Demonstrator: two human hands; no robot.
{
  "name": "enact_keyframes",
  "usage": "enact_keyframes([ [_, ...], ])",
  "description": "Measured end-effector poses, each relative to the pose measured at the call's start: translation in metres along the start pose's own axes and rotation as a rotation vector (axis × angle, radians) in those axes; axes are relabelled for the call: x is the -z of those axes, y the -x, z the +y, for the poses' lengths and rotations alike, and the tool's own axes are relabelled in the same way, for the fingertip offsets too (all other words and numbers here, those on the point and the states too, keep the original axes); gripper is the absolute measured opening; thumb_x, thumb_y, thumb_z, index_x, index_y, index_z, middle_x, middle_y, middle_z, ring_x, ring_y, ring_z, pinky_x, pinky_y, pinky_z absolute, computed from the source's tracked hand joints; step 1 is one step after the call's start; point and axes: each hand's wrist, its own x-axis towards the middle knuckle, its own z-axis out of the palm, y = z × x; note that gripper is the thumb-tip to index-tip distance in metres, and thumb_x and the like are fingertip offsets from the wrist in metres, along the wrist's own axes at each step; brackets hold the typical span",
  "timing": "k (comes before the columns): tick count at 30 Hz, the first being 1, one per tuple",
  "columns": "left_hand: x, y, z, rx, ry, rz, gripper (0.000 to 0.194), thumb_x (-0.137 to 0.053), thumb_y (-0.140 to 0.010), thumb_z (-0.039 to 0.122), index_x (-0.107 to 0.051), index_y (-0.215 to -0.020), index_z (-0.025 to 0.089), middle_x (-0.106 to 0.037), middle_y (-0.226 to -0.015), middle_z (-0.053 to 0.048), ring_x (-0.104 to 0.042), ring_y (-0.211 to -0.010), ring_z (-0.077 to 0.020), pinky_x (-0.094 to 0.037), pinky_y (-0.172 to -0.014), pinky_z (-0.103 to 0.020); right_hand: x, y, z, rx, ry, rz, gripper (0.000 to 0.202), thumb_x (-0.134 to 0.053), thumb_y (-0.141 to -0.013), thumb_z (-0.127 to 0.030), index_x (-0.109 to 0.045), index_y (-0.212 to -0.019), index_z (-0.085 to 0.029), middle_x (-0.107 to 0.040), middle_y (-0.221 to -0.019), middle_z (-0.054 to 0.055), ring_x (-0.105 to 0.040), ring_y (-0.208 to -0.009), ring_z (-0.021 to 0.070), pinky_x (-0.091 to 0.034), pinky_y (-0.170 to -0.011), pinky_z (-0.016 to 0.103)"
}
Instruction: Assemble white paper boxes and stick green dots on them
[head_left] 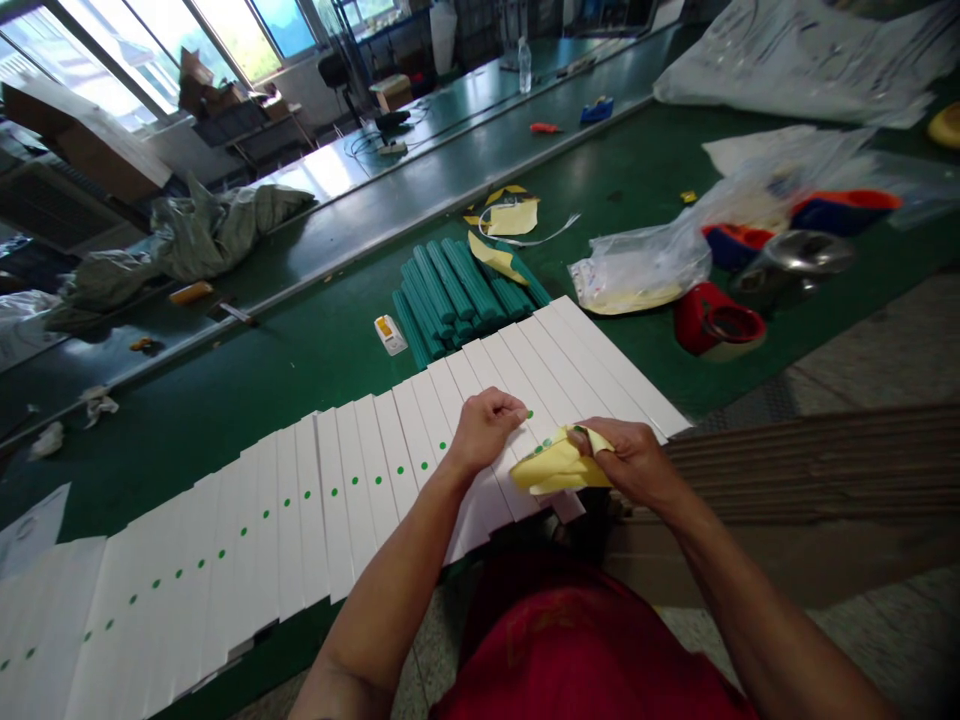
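A long row of flat white boxes (570,350) lies side by side, slightly overlapping, many with a small green dot sticker (400,470). My left hand (487,428) rests over the row with thumb and fingertips pinched together. A green dot sticker (530,414) shows at those fingertips; whether it sticks to the box or the finger I cannot tell. My right hand (631,460) grips a folded yellow backing sheet (562,468), which carries several green dots and hangs over the boxes' near ends.
Behind the row are stacked green ribbed tubes (442,290), a small white-and-yellow packet (390,335) and yellow paper scraps (514,218). To the right lie plastic bags (645,265), a red cup-like part (716,322) and a shiny metal part (806,258). Flattened cardboard (825,460) is stacked below the table edge.
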Motion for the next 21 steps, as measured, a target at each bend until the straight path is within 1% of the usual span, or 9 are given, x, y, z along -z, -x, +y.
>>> enact_keyframes([
  [2,0.003,-0.01,-0.009,0.076,0.032,0.013,0.012,-0.065,-0.073,0.025,-0.067,-0.073,0.013,-0.062,-0.067,-0.001,-0.053,-0.062,-0.0103,-0.041,-0.059,-0.023,0.009,0.004,0.003,0.008,-0.016,-0.068,0.031,-0.045,-0.091,-0.034,-0.065,-0.073,-0.018,-0.064,-0.066,0.003,-0.057,-0.061,0.0144,-0.041,-0.058,0.024],
  [4,0.005,-0.019,-0.017,0.114,0.01,0.019,0.012,-0.066,-0.072,0.024,-0.067,-0.072,0.012,-0.061,-0.064,0.0,-0.052,-0.058,-0.0096,-0.041,-0.057,-0.022,0.017,0.008,0.005,-0.01,-0.033,-0.125,0.034,-0.045,-0.091,-0.035,-0.061,-0.067,-0.018,-0.059,-0.061,0.001,-0.053,-0.058,0.0131,-0.038,-0.056,0.023],
  [7,0.006,-0.031,-0.028,0.155,-0.061,0.021,0.011,-0.065,-0.072,0.021,-0.067,-0.069,0.011,-0.06,-0.06,0.0,-0.05,-0.055,-0.0091,-0.038,-0.054,-0.022,0.024,0.014,0.009,-0.059,-0.044,-0.154,0.036,-0.045,-0.092,-0.037,-0.059,-0.064,-0.017,-0.055,-0.059,0.0,-0.049,-0.056,0.0125,-0.035,-0.053,0.023],
  [10,0.005,-0.039,-0.039,0.203,-0.151,0.006,0.009,-0.065,-0.071,0.017,-0.068,-0.066,0.011,-0.059,-0.057,0.0,-0.051,-0.054,-0.0095,-0.038,-0.053,-0.022,0.023,0.016,0.011,-0.08,-0.055,-0.172,0.037,-0.044,-0.093,-0.038,-0.058,-0.065,-0.017,-0.053,-0.061,0.0,-0.048,-0.058,0.0123,-0.035,-0.054,0.023],
  [13,0.003,-0.043,-0.047,0.247,-0.248,-0.017,0.008,-0.065,-0.07,0.015,-0.068,-0.063,0.011,-0.06,-0.056,0.0,-0.054,-0.055,-0.0111,-0.039,-0.054,-0.023,0.021,0.015,0.011,-0.078,-0.066,-0.174,0.038,-0.044,-0.093,-0.038,-0.053,-0.062,-0.017,-0.049,-0.058,-0.001,-0.045,-0.056,0.0117,-0.033,-0.053,0.024],
  [16,0.0,-0.044,-0.052,0.269,-0.351,-0.004,0.011,-0.063,-0.071,0.013,-0.068,-0.061,0.012,-0.062,-0.058,-0.002,-0.058,-0.06,-0.0136,-0.041,-0.058,-0.024,0.021,0.013,0.009,-0.069,-0.075,-0.165,0.038,-0.044,-0.092,-0.037,-0.051,-0.061,-0.018,-0.047,-0.058,-0.001,-0.044,-0.056,0.0116,-0.032,-0.054,0.024],
  [19,-0.005,-0.042,-0.054,0.25,-0.447,0.023,0.015,-0.06,-0.074,0.012,-0.068,-0.061,0.013,-0.065,-0.063,-0.003,-0.061,-0.067,-0.0157,-0.043,-0.064,-0.026,0.021,0.012,0.007,-0.075,-0.092,-0.157,0.037,-0.045,-0.092,-0.037,-0.052,-0.062,-0.018,-0.048,-0.059,-0.001,-0.045,-0.057,0.0118,-0.032,-0.054,0.024],
  [21,-0.009,-0.039,-0.053,0.22,-0.509,0.055,0.017,-0.057,-0.077,0.012,-0.068,-0.064,0.014,-0.067,-0.071,-0.006,-0.062,-0.073,-0.017,-0.045,-0.069,-0.027,0.021,0.011,0.007,-0.087,-0.104,-0.149,0.036,-0.045,-0.092,-0.036,-0.054,-0.064,-0.017,-0.049,-0.06,0.0,-0.045,-0.057,0.012,-0.033,-0.054,0.024],
])
